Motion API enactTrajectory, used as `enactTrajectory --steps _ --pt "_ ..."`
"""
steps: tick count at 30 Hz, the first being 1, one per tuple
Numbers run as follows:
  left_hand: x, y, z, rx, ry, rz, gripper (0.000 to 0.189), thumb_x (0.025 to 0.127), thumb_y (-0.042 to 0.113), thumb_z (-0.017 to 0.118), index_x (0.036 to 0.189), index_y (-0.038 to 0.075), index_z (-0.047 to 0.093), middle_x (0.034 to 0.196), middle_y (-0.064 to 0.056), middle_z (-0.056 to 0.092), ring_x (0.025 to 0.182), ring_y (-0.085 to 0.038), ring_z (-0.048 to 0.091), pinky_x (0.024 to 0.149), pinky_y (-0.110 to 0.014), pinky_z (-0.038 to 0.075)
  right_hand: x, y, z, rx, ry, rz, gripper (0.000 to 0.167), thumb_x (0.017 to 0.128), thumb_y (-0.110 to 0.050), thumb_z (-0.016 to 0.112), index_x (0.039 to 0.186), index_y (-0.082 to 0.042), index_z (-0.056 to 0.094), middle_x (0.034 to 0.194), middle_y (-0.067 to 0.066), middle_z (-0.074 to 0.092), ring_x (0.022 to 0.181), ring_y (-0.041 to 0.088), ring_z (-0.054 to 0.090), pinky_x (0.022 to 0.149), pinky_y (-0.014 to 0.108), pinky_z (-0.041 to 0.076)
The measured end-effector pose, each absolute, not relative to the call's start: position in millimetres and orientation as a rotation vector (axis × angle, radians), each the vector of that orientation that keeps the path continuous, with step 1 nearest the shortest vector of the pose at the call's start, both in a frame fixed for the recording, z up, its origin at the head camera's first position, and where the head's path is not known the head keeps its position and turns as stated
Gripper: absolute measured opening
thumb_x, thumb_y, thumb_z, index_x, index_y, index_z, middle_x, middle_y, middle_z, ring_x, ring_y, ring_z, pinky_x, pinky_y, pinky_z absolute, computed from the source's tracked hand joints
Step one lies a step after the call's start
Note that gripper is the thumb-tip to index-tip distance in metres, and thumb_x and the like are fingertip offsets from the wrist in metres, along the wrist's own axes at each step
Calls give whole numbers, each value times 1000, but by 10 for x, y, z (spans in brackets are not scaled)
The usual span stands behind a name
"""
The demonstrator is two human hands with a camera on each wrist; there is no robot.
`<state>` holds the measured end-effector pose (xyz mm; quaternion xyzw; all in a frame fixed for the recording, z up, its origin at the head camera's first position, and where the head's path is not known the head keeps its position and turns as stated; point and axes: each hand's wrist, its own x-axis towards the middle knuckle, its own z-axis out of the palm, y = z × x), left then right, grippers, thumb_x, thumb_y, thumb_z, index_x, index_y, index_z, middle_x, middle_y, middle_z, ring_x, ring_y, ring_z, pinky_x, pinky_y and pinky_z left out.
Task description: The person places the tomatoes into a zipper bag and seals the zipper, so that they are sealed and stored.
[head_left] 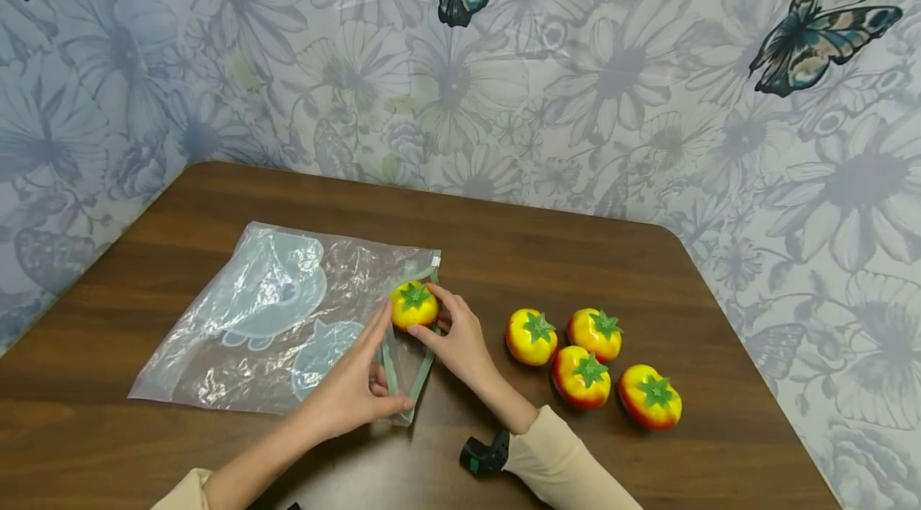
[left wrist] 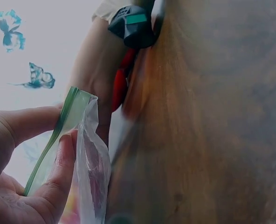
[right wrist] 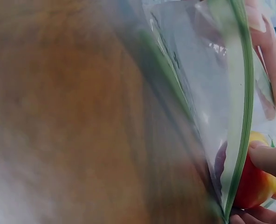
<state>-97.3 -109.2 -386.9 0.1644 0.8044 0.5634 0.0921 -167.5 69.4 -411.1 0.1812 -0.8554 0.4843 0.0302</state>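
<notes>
A clear zip bag (head_left: 345,262) with pale blue animal prints lies flat, its green-edged mouth facing right. My left hand (head_left: 348,394) pinches the mouth's lower edge between thumb and fingers, holding it apart; in the left wrist view, the green zip strip (left wrist: 54,140) runs between them. With thumb and fingers, my right hand (head_left: 456,338) grips a yellow-red tomato (head_left: 414,304) with a green star-shaped top, right at the bag's mouth. The right wrist view has this tomato (right wrist: 254,189) partly behind the raised zip edge (right wrist: 246,107).
Several similar tomatoes (head_left: 581,376) sit grouped on the wooden table (head_left: 547,254), right of my right forearm. A black wrist device (head_left: 484,454) is strapped near the right sleeve. Behind the table's far edge hangs a floral backdrop (head_left: 468,94) with butterflies.
</notes>
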Motion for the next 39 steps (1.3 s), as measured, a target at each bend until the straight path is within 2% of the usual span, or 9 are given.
enactTrajectory --steps 18,27,39 --pt "-993 -1101 -3776 471 2416 1701 117 68 1 82 152 17 2 155 -1 -5 66 -15 56 60 -26 54 -1736 581 -4113 648 -2661 1369 61 81 -19 76 134 -5 48 107 9 55 87 19 56 73 26 52" --pt "-994 -1067 -3784 546 2407 1679 117 69 1 82 152 18 1 155 -4 -2 61 -14 54 57 -27 54 -1743 533 -4101 600 -2652 1442 59 79 -13 76 131 -3 50 107 11 50 68 12 55 60 20 51" --pt "-993 -1074 -3795 570 2409 1677 118 67 -1 82 152 23 3 155 -2 -1 58 -13 54 55 -27 53 -1835 418 -4098 623 -2700 1506 44 82 -8 72 121 -2 54 106 12 52 74 16 61 61 20 52"
